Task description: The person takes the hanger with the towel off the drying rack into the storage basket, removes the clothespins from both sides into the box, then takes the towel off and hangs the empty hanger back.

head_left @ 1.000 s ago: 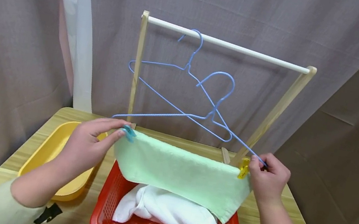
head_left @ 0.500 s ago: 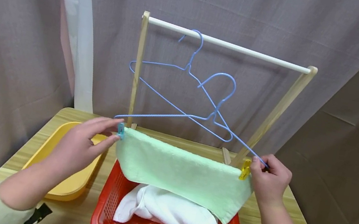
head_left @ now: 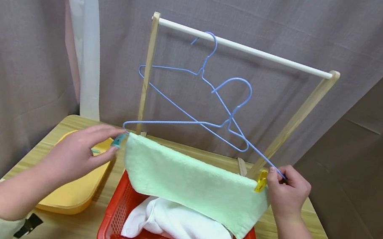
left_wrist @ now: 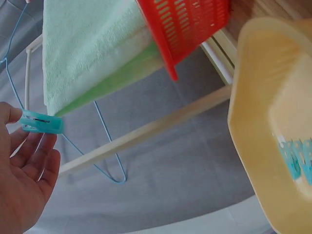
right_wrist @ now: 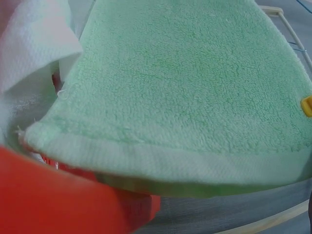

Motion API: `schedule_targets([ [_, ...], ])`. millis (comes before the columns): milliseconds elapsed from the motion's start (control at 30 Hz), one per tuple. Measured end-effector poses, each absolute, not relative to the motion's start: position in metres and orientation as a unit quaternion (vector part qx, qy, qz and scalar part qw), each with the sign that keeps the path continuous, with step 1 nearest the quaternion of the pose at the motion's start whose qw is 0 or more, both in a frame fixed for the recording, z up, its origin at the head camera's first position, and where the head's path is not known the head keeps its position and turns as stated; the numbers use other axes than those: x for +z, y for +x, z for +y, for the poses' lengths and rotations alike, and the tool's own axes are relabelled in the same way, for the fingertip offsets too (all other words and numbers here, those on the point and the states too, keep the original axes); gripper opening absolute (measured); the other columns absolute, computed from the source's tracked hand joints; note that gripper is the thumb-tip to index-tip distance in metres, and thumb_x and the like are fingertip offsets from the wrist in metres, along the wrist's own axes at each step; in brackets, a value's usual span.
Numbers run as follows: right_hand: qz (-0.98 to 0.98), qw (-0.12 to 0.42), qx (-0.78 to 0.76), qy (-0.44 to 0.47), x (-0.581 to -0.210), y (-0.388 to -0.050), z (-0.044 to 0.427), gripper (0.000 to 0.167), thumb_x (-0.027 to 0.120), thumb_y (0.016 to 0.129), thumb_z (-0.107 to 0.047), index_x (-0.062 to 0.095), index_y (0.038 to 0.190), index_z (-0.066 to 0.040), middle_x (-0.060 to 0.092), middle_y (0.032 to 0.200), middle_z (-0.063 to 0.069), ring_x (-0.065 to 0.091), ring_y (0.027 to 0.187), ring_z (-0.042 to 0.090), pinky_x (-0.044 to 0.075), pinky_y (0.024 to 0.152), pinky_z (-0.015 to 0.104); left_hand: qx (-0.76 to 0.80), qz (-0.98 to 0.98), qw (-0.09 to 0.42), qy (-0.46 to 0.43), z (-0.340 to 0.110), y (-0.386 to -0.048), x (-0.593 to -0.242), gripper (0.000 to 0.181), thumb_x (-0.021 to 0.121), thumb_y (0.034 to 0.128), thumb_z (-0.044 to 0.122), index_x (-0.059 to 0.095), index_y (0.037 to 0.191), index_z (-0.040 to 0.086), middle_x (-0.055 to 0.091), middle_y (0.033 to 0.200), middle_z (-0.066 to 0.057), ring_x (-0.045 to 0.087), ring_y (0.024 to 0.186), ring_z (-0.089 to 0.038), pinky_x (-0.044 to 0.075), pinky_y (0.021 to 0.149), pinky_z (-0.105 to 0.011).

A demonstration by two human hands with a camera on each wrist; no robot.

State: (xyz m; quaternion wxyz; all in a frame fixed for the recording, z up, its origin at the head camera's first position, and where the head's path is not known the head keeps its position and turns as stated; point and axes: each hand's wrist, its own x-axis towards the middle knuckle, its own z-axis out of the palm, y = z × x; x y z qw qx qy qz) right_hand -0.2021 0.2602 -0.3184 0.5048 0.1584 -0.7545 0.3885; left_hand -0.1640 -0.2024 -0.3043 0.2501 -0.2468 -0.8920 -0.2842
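A pale green towel [head_left: 187, 185] hangs folded over the lower bar of a blue wire hanger [head_left: 175, 122]. Just left of the towel's upper left corner, my left hand [head_left: 72, 152] pinches a teal clothespin [head_left: 118, 140] between thumb and fingers. The left wrist view shows that clothespin [left_wrist: 41, 122] close to the towel's corner; whether they touch I cannot tell. My right hand [head_left: 288, 191] grips the hanger's right end. Beside it, a yellow clothespin [head_left: 261, 181] is clipped on the towel's top edge, partly visible in the right wrist view.
A white towel [head_left: 176, 224] lies in a red basket [head_left: 106, 224] below. To the left stands a yellow tray [head_left: 66, 195], with several teal clothespins [left_wrist: 297, 158] inside. Behind, a second blue hanger [head_left: 168, 97] hangs from the white rod [head_left: 246, 49] of a wooden rack.
My left hand has moved left with the teal clothespin, from the towel's upper left edge to just outside it. The right hand, hanger and yellow clothespin have barely moved.
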Motion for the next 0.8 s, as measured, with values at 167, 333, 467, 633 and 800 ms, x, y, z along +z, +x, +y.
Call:
schedule_targets([
  [167,-0.753,0.506,0.390,0.158,-0.320,-0.203,0.261,0.023,0.067,0.075,0.001,0.053,0.056,-0.001,0.045,0.057,-0.010,0.036,0.055,-0.005,0.028,0.052,0.014,-0.285,-0.898,0.226,-0.248,-0.209,-0.165,-0.304,0.038,0.071,0.0888,0.011,0.067,0.126,0.015,0.067,0.122,-0.004,0.064,0.111,-0.028,0.053,0.087,-0.050],
  [333,-0.751,0.509,0.388,0.161,-0.321,-0.205,0.262,0.023,0.066,0.074,0.001,0.052,0.055,-0.002,0.044,0.056,-0.008,0.035,0.054,-0.004,0.027,0.051,0.014,-0.265,-0.895,0.240,-0.267,-0.216,-0.170,-0.307,0.039,0.073,0.0857,0.010,0.069,0.124,0.016,0.067,0.119,-0.001,0.065,0.106,-0.024,0.054,0.084,-0.045],
  [467,-0.752,0.510,0.386,0.159,-0.322,-0.205,0.263,0.023,0.065,0.074,0.001,0.051,0.055,-0.001,0.044,0.056,-0.007,0.035,0.054,-0.005,0.027,0.051,0.013,-0.234,-0.891,0.260,-0.289,-0.225,-0.176,-0.311,0.041,0.074,0.0822,0.009,0.069,0.123,0.013,0.068,0.116,-0.002,0.065,0.104,-0.026,0.052,0.086,-0.045],
  [633,-0.752,0.510,0.389,0.155,-0.323,-0.205,0.263,0.023,0.065,0.074,0.001,0.052,0.055,-0.001,0.044,0.056,-0.008,0.035,0.054,-0.006,0.026,0.051,0.013,-0.177,-0.896,0.253,-0.318,-0.235,-0.184,-0.319,0.041,0.075,0.0790,0.009,0.070,0.119,0.008,0.069,0.112,-0.005,0.065,0.102,-0.029,0.051,0.088,-0.048],
  [800,-0.749,0.512,0.390,0.156,-0.321,-0.204,0.261,0.023,0.065,0.073,0.003,0.051,0.055,-0.001,0.044,0.056,-0.009,0.034,0.054,-0.005,0.026,0.051,0.013,-0.111,-0.893,0.251,-0.356,-0.245,-0.193,-0.331,0.042,0.078,0.0755,0.008,0.072,0.117,0.007,0.071,0.106,-0.006,0.068,0.094,-0.028,0.053,0.083,-0.047],
])
